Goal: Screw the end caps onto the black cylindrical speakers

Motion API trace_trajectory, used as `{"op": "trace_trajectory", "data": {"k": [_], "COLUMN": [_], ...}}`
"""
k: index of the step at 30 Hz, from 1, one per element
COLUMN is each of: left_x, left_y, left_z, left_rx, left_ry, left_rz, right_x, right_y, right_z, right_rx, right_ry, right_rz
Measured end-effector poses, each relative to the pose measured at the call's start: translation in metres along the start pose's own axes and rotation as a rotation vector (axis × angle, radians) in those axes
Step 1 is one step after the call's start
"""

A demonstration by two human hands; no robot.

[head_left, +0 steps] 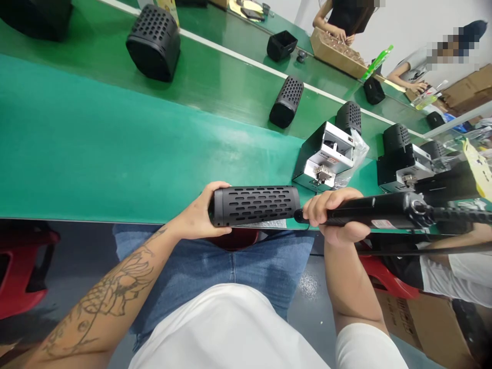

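My left hand (200, 215) is closed round the left end of a black perforated cylindrical speaker (255, 205), holding it level at the near edge of the green belt (115, 148). My right hand (334, 215) grips a black electric screwdriver (384, 211) lying sideways, its tip against the speaker's right end. A coiled cable (461, 215) runs off the screwdriver to the right.
A silver screw feeder (323, 159) and a black one (403, 166) stand on the belt to the right. Several more black speakers (154, 43) (287, 101) lie farther back. Two people work at cardboard boxes (334, 51) at the far side. Red stools (23, 266) stand below.
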State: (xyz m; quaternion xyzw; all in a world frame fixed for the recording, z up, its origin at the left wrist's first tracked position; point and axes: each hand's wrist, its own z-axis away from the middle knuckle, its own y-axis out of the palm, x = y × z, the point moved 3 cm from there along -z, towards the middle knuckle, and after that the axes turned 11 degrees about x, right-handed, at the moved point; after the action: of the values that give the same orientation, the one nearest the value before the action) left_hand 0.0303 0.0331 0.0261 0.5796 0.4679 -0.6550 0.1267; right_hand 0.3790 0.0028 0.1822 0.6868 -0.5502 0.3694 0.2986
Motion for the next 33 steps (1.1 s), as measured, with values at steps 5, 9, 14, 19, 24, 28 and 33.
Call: {"op": "trace_trajectory", "data": {"k": [5,9,14,19,24,28,33], "left_x": [0.0,-0.001,-0.001,0.0,0.0,-0.006,-0.011], "left_y": [0.003,0.006,0.008,0.012,0.014,0.013,0.012], "left_z": [0.002,0.005,0.007,0.008,0.007,0.005,0.005], "left_rx": [-0.019,-0.044,-0.079,-0.101,-0.099,-0.077,-0.066], "left_ry": [0.0,0.054,0.063,0.077,0.058,0.069,0.07], "left_rz": [-0.02,-0.043,-0.06,-0.061,-0.059,-0.046,-0.032], "right_x": [0.013,0.025,-0.002,-0.046,-0.037,0.005,0.045], "right_y": [0.001,-0.038,-0.105,-0.126,-0.116,-0.081,-0.005], "right_z": [0.002,-0.015,-0.057,-0.07,-0.052,-0.031,-0.005], "right_rx": [0.032,-0.097,-0.404,-0.539,-0.535,-0.401,-0.072], "right_ry": [-0.014,-0.058,-0.122,-0.181,-0.149,-0.172,-0.098], "right_rz": [-0.067,0.028,0.366,0.405,0.351,0.236,-0.01]}}
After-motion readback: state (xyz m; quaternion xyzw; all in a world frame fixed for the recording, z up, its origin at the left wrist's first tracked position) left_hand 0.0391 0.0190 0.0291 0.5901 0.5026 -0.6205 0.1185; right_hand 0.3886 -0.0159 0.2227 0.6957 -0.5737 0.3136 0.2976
